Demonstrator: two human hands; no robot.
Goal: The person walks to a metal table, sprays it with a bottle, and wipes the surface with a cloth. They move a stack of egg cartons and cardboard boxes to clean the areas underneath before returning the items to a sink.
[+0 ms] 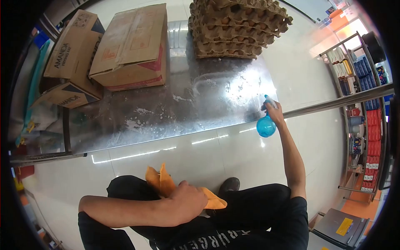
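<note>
One bunched orange cloth (166,183) fills the left hand (187,203); farther out, the right hand (273,111) grips a blue spray bottle (266,127) by the counter (173,118) edge. Spraying seems in hand; the whitish splashes (143,111) next call for wiping.

boxes (129,46): 2 | egg-tray stack (239,31): 1 | bottle (266,126): 1 | cloth (163,182): 1 | hands (186,203): 2
</note>
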